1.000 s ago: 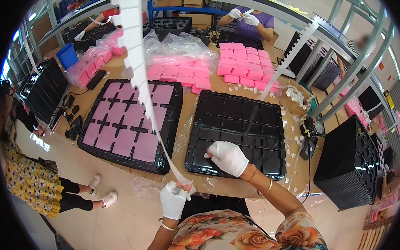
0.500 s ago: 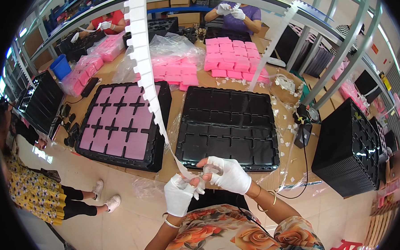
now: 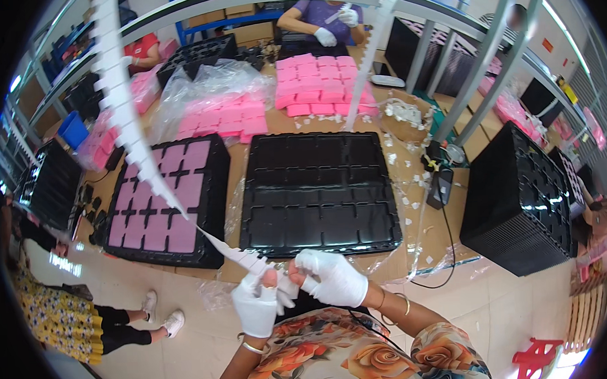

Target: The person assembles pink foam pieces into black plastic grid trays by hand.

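Observation:
A long white strip (image 3: 123, 116) with notched, tab-like edges hangs from above on the left and curves down to my hands. Its lower end is in my left hand (image 3: 256, 308), which wears a white glove with bare fingertips and pinches it. Close beside it is my right hand (image 3: 334, 277), gloved the same way, its thumb and fingers pinched together at the strip's end. What lies between the right fingertips is too small to make out. Just beyond my hands lies a black compartmented tray (image 3: 317, 197) with nothing in its pockets.
To the left is a black tray (image 3: 216, 207) filled with pink foam pads (image 3: 156, 199). Pink foam piles (image 3: 319, 84) and clear plastic (image 3: 208, 92) lie behind. Stacked black trays (image 3: 514, 200) stand right, near metal posts (image 3: 491, 66). Co-workers are across the table and at left.
The view has shifted slightly. The strip now slants in from farther left, and both hands sit a little lower, still close together at its end.

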Motion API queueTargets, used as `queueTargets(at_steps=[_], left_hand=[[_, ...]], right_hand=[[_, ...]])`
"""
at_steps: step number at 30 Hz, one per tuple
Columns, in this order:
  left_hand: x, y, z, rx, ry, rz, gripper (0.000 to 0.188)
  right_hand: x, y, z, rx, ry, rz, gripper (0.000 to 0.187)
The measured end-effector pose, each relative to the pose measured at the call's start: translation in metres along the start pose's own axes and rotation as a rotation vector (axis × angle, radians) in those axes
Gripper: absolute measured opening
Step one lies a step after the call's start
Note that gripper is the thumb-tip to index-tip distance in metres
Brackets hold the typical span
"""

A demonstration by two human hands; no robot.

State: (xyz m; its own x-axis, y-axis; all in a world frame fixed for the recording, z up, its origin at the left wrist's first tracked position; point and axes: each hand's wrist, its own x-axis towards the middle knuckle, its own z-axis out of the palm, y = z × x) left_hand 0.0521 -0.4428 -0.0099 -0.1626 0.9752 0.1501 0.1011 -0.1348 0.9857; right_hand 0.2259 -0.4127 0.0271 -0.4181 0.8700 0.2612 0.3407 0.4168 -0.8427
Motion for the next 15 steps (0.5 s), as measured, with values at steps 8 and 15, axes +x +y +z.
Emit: queueTargets(at_steps=[8, 15], left_hand=[[0.0, -0.008, 0.001, -0.062, 0.105, -0.163, 0.023], [-0.015, -0.041, -0.02, 0.112, 0.001, -0.253, 0.017]], right_hand=[[-0.018, 0.012, -0.068, -0.205, 0.109, 0.009, 0.006], [-0.015, 0.085, -0.146, -0.655, -0.039, 0.168, 0.004]])
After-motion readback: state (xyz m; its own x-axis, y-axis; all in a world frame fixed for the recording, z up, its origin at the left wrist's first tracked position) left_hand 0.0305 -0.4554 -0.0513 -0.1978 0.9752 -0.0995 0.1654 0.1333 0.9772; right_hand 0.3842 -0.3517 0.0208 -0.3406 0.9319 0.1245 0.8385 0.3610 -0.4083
